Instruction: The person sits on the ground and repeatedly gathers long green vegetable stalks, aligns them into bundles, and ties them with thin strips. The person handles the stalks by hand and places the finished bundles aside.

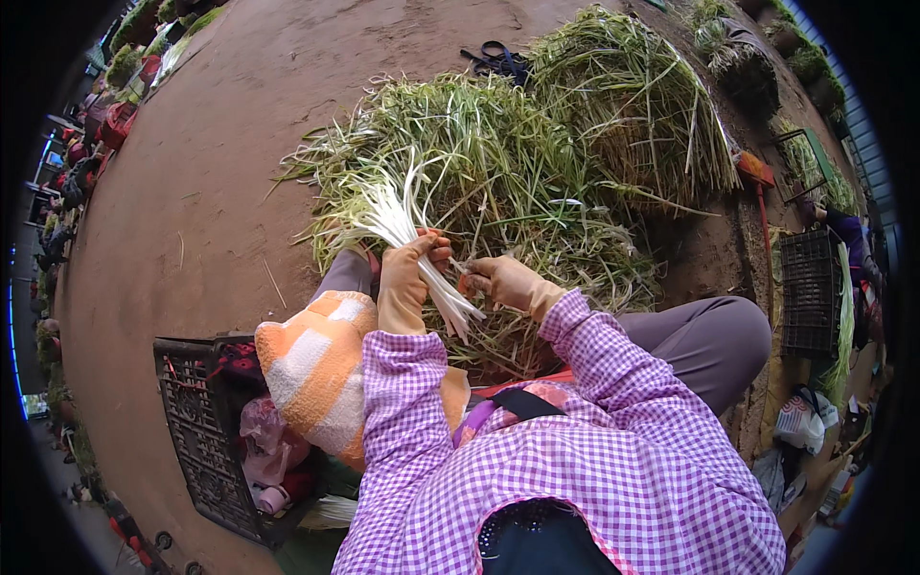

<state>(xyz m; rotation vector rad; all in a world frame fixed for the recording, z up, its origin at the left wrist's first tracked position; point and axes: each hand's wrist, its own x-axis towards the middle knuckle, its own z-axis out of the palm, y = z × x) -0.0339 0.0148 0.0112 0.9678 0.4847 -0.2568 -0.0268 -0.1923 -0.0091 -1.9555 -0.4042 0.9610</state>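
Note:
My left hand (408, 277), in a tan rubber glove with orange showing at the fingers, is closed round a bundle of long white stalks with pale green leaves (392, 215). The cut-looking white ends point down towards my lap. Just right of it, my right hand (503, 279), gloved alike, has its fingers pinched at a thin pale strand beside the bundle. Under and beyond both hands lies a big heap of green leafy stalks (460, 151). An orange-and-white striped towel (316, 366) covers my left knee.
A black plastic crate (194, 424) with bags and cloth stands at the left. A second stalk pile (625, 108) and a dark strap (496, 61) are at the top. On the right are a red-handled tool (762, 208), another black crate (808, 295) and a person's purple sleeve (844, 226).

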